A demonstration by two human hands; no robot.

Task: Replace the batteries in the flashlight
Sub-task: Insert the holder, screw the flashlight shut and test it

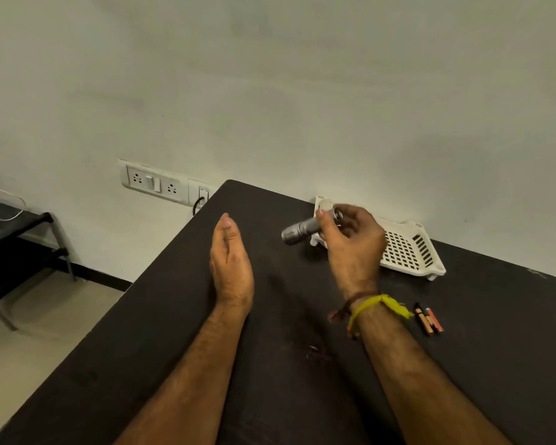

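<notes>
My right hand (353, 242) grips a grey metal flashlight (299, 231) above the black table (173, 348). The flashlight's head points left and slightly down, and its tail end sits between my thumb and fingers. My left hand (230, 264) hovers over the table to the left of the flashlight with straight fingers held together, palm facing right, holding nothing. A few small batteries (428, 318), orange and black, lie side by side on the table just right of my right wrist.
A white slotted plastic basket (408, 248) lies on the table against the wall behind my right hand. A wall socket strip (156, 183) with a plugged cable is at the table's far left corner. A dark metal rack (19, 239) stands on the floor at left.
</notes>
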